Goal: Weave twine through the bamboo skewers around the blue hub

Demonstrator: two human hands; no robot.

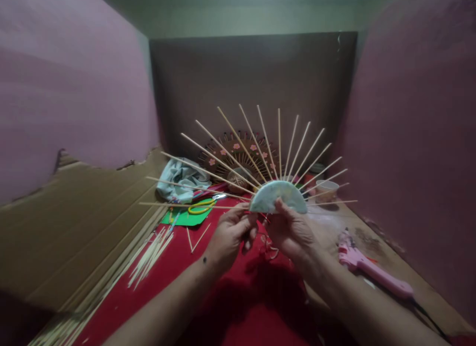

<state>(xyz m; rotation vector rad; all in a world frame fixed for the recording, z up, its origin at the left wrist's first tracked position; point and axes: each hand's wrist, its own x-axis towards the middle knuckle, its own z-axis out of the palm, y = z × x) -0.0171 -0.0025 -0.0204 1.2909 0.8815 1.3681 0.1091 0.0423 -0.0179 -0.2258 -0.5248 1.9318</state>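
Observation:
Both my hands hold up a half-round pale disc [278, 195] with many thin wooden sticks [238, 143] fanning out from it like rays. My left hand [230, 234] pinches the disc's lower left edge, fingers closed. My right hand [292, 232] grips its lower right edge, thumb on the front. The fan stands upright above a red cloth [230, 291].
Loose wooden sticks [148, 259] lie on the red cloth at the left. Yellow-handled scissors [203, 205] rest on green paper [188, 218]. A pink glue gun [372, 271] lies at the right. Behind the fan sit a flowered round piece [238, 155], a pale cloth [180, 177] and a small cup [327, 191]. Cardboard walls enclose the space.

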